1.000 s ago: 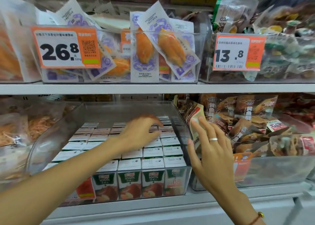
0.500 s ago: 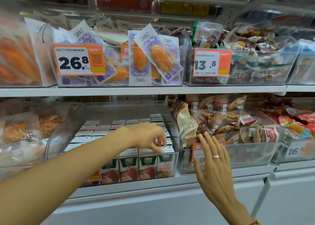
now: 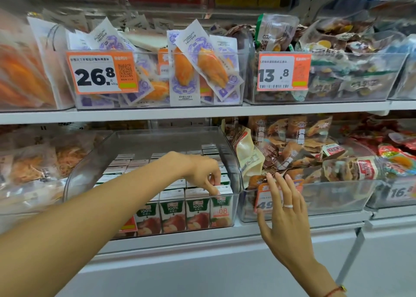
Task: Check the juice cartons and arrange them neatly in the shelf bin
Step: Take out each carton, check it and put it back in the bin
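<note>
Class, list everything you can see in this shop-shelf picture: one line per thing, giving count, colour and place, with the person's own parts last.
juice cartons: many, green and white with apples, rows in the clear bin, lower shelf
clear bin: one, see-through, lower shelf, middle
purple-and-white packets: many, orange food inside, upper bin
26.8 price tag: one, orange and white, upper bin front
13.8 price tag: one, orange and white, upper right bin front
brown snack bags: many, bin right of the cartons
ring: one, silver, right hand
left hand: fingers on the front right carton
right hand: open, before the snack bin
</note>
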Demonstrator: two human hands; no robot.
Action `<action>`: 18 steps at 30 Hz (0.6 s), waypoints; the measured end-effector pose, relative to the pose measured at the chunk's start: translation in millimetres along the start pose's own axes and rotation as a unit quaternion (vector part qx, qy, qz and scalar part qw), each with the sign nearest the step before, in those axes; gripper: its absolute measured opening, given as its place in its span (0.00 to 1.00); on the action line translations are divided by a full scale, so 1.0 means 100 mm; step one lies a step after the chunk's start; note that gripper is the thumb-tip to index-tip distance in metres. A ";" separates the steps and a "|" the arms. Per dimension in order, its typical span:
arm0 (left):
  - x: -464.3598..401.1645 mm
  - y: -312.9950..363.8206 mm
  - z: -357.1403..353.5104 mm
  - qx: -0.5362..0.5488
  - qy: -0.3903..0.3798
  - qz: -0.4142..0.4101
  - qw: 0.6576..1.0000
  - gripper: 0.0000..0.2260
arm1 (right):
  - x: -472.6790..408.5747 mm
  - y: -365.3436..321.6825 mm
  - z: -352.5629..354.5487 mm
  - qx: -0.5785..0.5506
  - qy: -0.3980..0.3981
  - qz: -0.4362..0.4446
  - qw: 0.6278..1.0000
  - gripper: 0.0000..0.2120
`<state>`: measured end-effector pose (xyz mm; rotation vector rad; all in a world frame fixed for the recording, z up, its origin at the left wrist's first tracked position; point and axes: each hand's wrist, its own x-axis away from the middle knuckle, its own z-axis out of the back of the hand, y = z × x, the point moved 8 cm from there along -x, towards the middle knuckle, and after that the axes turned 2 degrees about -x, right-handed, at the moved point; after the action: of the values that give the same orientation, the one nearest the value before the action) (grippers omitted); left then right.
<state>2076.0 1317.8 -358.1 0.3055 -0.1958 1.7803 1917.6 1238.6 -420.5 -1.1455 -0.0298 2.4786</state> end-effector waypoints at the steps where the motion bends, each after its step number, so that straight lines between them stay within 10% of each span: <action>1: 0.02 -0.02 0.00 0.013 0.023 0.002 1.000 0.14 | -0.01 0.00 0.01 -0.005 -0.003 -0.001 1.000 0.42; 7: 0.34 -0.13 0.11 0.150 0.250 0.026 0.956 0.10 | -0.09 -0.07 0.13 -0.046 -0.015 -0.014 0.999 0.36; 13: 0.85 -0.15 0.12 0.358 0.437 0.036 0.824 0.05 | -0.28 -0.65 0.48 -0.166 0.014 -0.009 0.986 0.24; 18: 1.39 -0.21 -0.17 0.521 0.509 0.087 0.680 0.05 | -0.45 -1.19 0.47 -0.397 -0.115 -0.099 0.905 0.23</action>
<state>2065.9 1456.6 -331.7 0.0258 1.6928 1.8113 1951.7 1338.1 -334.1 -1.0280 -1.2553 2.4331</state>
